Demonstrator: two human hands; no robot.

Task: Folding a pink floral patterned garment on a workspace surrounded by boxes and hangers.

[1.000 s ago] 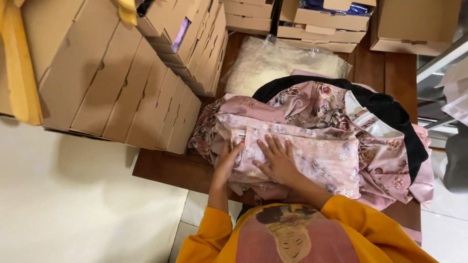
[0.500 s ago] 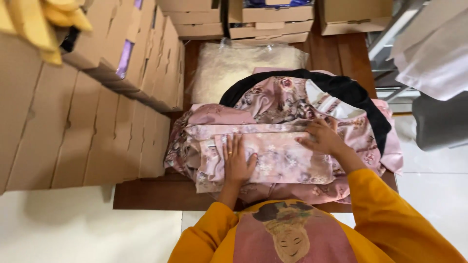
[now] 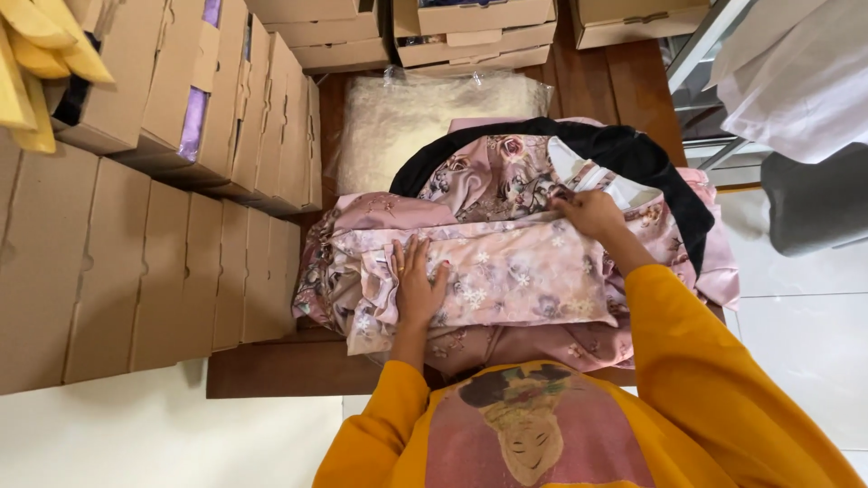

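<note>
Through the head camera, your left hand (image 3: 418,285) lies flat, fingers spread, pressing down on the near-left part of the folded pink flowered cloth (image 3: 506,276); it grips nothing. Half a second ago it lay in much the same spot, so it has been acting as the anchor. Your right hand (image 3: 589,215) has slid farther along the far right edge of the fold since then, and its fingers now curl over that edge; whether they pinch the cloth or only press it, you cannot tell. A second ago both hands were close together near the middle, so the smoothing has spread outward and the fold looks flatter.

The cloth sits on top of a heap of similar pink fabric on the dark wooden table (image 3: 280,370), with a black garment (image 3: 633,154) arching around the far side. A clear bag of cream lace (image 3: 398,126) lies just beyond. Cardboard boxes (image 3: 136,262) crowd the left edge, touching the heap, leaving little room on that side. A grey stool (image 3: 814,203) stands at far right.
</note>
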